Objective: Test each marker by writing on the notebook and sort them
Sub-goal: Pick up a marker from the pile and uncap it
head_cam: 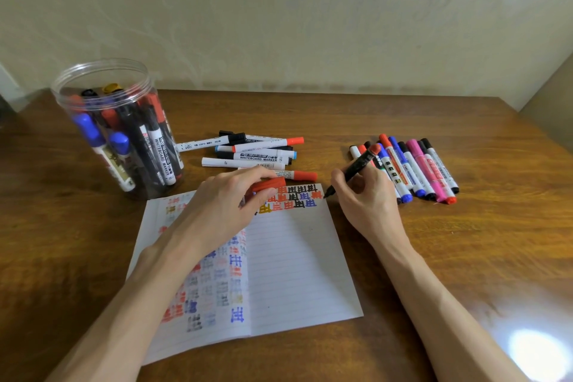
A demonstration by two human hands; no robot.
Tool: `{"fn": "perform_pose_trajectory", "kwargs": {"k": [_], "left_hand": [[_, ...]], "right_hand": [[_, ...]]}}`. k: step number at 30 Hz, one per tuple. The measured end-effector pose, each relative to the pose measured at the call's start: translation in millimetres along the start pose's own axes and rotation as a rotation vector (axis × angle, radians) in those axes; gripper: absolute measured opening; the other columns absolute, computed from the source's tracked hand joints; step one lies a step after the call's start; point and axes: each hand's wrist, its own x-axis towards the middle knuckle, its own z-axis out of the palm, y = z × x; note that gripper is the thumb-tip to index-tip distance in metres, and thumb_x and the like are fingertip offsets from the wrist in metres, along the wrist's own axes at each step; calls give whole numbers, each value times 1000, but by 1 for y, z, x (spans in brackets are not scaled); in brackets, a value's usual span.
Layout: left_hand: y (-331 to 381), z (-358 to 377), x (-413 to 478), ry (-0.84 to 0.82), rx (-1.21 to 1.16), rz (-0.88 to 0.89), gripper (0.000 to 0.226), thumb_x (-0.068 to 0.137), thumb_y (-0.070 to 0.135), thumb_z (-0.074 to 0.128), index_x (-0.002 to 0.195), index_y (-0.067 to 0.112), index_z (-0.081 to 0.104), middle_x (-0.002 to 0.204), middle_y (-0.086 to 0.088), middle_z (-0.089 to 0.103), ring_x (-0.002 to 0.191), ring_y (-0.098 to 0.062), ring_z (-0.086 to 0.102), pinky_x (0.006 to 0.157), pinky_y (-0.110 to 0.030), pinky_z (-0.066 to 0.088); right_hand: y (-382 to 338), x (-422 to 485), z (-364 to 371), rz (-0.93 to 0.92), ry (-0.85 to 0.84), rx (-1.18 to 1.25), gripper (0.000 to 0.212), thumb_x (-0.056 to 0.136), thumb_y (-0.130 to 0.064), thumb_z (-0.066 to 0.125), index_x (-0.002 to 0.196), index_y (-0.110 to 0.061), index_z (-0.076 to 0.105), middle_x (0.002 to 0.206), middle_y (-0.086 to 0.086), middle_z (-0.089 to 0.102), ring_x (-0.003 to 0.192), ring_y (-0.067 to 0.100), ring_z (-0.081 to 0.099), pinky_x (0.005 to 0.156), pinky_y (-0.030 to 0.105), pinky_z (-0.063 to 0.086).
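1. Right grip (362, 195) is pinching the marker (361, 163) pen-style, nib sitting at the notebook's (297, 273) top-right edge, likely lining up the next test mark beside the inked rows.
2. Left grip (223, 201) is curling round the red cap (268, 184) while resting on the page, seemingly pinning it flat.
3. Marker's long axis is slanting: nib pointing down-left at the paper, red tail rising up-right toward the sorted row (415, 164) on the bench (465, 242).
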Motion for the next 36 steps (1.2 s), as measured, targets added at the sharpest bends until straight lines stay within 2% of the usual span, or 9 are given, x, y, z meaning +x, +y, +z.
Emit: {"fn": "perform_pose_trajectory", "kwargs": {"k": [3,8,11,14,17,20,24,31,36], "left_hand": [[-1,1,0,-2,8,0,41,99,41,58,139,30,58,123,10,70,92,3,60,66,-5,48],[-1,1,1,3,-19,3,42,97,45,53,137,32,56,121,9,71,89,2,64,67,-8,52],[-1,1,1,16,-68,-6,33,93,50,50,122,35,52,117,8,73,88,-2,71,71,-20,61],[0,2,1,20,-80,-5,28,93,51,49,116,36,51,116,7,74,94,-4,71,73,-23,62],[0,2,1,18,-93,-9,29,93,49,50,117,34,53,119,6,72,98,-6,70,74,-25,63],[1,2,1,22,-101,-7,28,93,47,51,117,32,55,116,10,72,98,-5,69,75,-23,61],[4,1,1,33,-125,11,28,93,47,53,116,30,58,109,14,71,95,-3,69,74,-20,59],[4,3,0,41,-155,9,29,94,46,53,117,30,58,111,12,71,100,-3,70,77,-23,62],[1,1,0,56,-195,2,36,93,45,51,124,29,61,114,14,69,102,0,66,78,-11,56]], "right_hand": [[1,1,0,-5,-23,-39,21,102,-30,65,88,-14,68,75,-1,69,67,9,63,55,15,48],[-3,0,-1,-13,-38,-23,23,101,-27,65,84,-12,67,73,1,71,68,16,68,57,29,54],[-12,-3,-4,26,-65,205,23,103,-22,64,87,-7,68,66,0,70,57,11,65,55,22,50],[-22,-8,-6,84,-163,458,13,103,-23,65,99,-11,67,74,8,74,64,18,67,62,31,56],[-27,-10,-6,108,-229,574,11,102,-24,67,100,-13,66,82,11,77,68,23,71,63,33,56],[-29,-11,-7,92,-253,611,12,101,-23,68,100,-12,66,84,10,78,68,24,72,59,27,55],[-27,-13,-4,25,-277,599,14,101,-26,70,101,-12,68,87,14,77,68,27,71,57,29,53],[-20,-14,-4,-49,-391,554,19,95,-23,77,110,-12,77,75,3,71,68,15,62,63,26,51],[-21,-11,-1,106,-484,754,39,89,-39,73,116,-12,79,99,17,77,81,25,68,68,32,51]]}}
